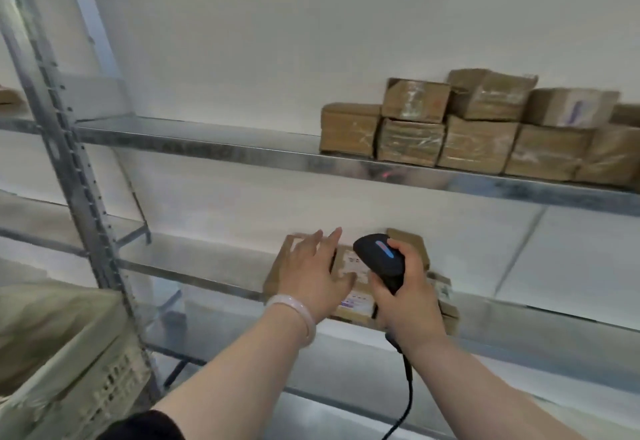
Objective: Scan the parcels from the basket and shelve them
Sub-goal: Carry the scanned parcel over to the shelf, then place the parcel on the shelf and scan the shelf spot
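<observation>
A brown cardboard parcel (349, 268) with a white label lies on the lower metal shelf (214, 266). My left hand (313, 270) lies flat on its top, fingers straight. My right hand (403, 296) grips a black barcode scanner (379, 259) just right of the label, head pointing up and away; its cable hangs down past my wrist. More small parcels (446, 304) sit behind my right hand, partly hidden. Several taped cardboard parcels (478, 128) are stacked in two layers on the upper shelf (207, 143) at the right.
A pale plastic basket (86, 370) lined with a sack stands at the lower left. A perforated metal upright (65, 141) runs down the left side. The left halves of both shelves hold nothing. A white wall is behind the rack.
</observation>
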Motion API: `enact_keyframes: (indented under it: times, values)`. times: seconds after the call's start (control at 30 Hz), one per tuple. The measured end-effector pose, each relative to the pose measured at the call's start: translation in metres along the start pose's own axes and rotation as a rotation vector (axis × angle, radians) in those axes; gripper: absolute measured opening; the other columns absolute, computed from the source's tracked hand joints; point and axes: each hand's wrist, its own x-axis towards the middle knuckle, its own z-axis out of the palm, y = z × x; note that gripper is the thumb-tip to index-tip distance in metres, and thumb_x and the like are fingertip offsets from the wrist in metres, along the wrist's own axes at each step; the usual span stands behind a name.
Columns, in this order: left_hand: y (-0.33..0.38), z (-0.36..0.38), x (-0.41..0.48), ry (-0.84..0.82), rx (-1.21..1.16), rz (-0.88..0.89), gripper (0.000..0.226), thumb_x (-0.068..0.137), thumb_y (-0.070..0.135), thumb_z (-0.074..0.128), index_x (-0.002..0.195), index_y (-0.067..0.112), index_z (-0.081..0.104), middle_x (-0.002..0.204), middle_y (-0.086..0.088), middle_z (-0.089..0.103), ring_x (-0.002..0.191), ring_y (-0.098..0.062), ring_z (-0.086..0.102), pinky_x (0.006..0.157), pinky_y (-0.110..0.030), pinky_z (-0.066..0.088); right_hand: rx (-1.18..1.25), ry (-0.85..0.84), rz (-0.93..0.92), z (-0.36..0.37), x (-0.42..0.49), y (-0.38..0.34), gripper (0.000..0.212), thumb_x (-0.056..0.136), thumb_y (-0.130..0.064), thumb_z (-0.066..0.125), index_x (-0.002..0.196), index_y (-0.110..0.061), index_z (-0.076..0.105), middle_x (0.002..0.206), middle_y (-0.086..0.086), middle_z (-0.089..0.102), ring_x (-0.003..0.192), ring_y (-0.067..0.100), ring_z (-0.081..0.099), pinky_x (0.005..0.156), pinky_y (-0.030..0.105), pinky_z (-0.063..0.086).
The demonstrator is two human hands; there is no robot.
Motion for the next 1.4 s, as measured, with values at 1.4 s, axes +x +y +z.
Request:
enact_keyframes:
  times: [1.4]
  values:
    - [0.574, 0.155, 0.046, -0.203, -0.502, 0.441, 0.074, 0.097, 0.035, 0.056, 0.159, 0.028, 0.017, 0.164, 0.001, 0.017, 0.151, -0.019, 0.018, 0.119, -0.033, 0.023, -0.166, 0.644, -0.072, -0.551, 0.056, 0.093, 0.046, 0.091, -0.024, 0.065, 0.118, -0.053, 0.042, 0.101, -0.03, 0.056, 0.078, 0.012, 0.065, 0.059, 0.036, 0.059]
